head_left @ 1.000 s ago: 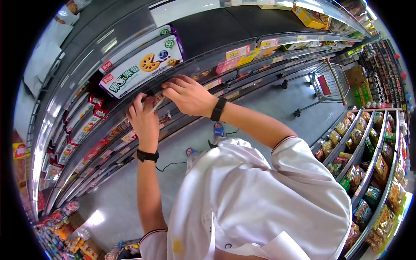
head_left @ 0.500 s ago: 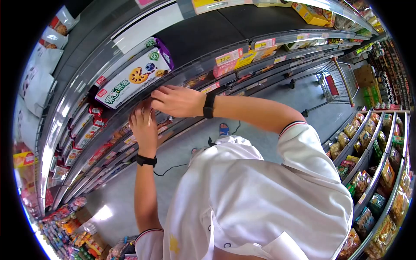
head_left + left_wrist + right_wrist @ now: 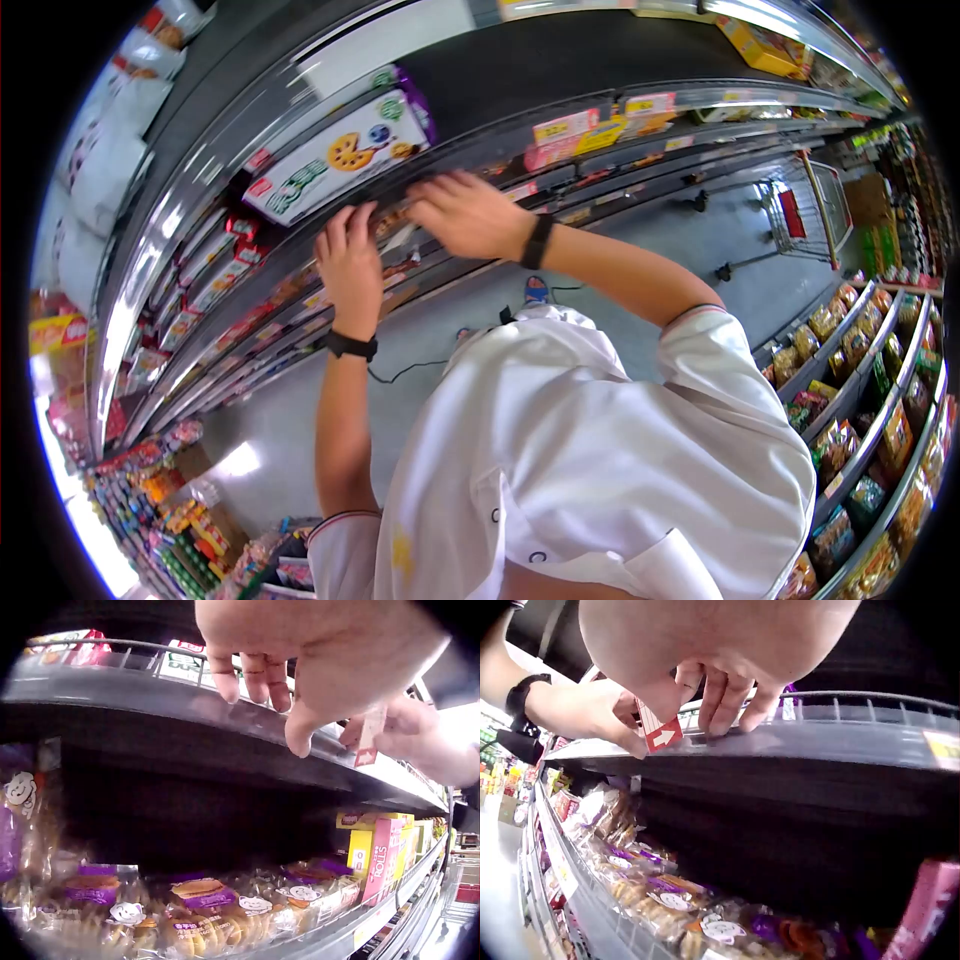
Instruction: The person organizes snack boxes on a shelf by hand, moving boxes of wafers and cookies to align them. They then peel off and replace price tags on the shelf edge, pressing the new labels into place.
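My right hand (image 3: 475,218) pinches a small price tag (image 3: 662,736), white with a red end and a white arrow, between thumb and fingers. In the left wrist view the price tag (image 3: 368,736) hangs down in front of the shelf edge (image 3: 187,709). My left hand (image 3: 350,275) is beside it to the left, fingers extended at the same edge and thumb apart, holding nothing. Just behind the edge, a white and purple biscuit pack (image 3: 345,155) with cookie and blueberry pictures lies on the shelf.
Below, bagged round cakes (image 3: 202,915) line a lower shelf, with pink and yellow boxes (image 3: 379,855) at their right. Other price labels (image 3: 565,128) run along the edge. A shopping cart (image 3: 800,210) stands in the aisle, and bins of packaged food (image 3: 860,360) are at the right.
The hands, close together earlier, now stand apart, the right hand having drawn off to the right with the price tag. The head view has shifted slightly.
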{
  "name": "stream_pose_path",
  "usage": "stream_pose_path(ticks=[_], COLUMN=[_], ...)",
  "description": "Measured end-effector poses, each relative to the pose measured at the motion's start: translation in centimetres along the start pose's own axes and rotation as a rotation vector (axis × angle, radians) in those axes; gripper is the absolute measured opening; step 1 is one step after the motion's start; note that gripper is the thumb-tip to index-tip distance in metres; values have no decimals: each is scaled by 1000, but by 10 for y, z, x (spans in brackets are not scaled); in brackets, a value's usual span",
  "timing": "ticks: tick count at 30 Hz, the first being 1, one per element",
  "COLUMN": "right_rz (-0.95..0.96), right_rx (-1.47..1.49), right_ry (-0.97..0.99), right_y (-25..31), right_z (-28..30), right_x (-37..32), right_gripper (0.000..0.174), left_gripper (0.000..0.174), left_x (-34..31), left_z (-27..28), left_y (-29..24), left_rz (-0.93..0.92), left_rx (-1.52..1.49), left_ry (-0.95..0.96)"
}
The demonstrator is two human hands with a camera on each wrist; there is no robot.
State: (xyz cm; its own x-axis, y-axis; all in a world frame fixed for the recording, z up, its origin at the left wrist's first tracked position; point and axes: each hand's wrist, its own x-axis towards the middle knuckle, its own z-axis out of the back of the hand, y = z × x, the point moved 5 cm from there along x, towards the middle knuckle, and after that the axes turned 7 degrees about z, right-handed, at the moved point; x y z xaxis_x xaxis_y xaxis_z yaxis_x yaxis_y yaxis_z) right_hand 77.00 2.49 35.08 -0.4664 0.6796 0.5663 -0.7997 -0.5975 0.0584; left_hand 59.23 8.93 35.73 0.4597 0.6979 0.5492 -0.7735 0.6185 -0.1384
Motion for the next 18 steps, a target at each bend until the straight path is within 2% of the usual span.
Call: stream_pose_path(ticks=[3, 6, 10, 18], right_rz=[-11, -92, -130, -111], right_rx=[-127, -140, -173, -180], right_ry=[-26, -29, -28, -40], right_y=[-9, -17, -21, -22], right_z=[5, 12, 14, 10], right_x=[-14, -20, -20, -22], right_gripper=[37, 34, 31, 29], left_gripper=[33, 33, 39, 39], left_x=[3, -3, 4, 3], left_z=[3, -7, 2, -13], left_y=[-3, -7, -20, -21], left_rz=[0, -76, -10, -101], left_rx=[14, 115, 7, 49], left_ry=[40, 107, 14, -74])
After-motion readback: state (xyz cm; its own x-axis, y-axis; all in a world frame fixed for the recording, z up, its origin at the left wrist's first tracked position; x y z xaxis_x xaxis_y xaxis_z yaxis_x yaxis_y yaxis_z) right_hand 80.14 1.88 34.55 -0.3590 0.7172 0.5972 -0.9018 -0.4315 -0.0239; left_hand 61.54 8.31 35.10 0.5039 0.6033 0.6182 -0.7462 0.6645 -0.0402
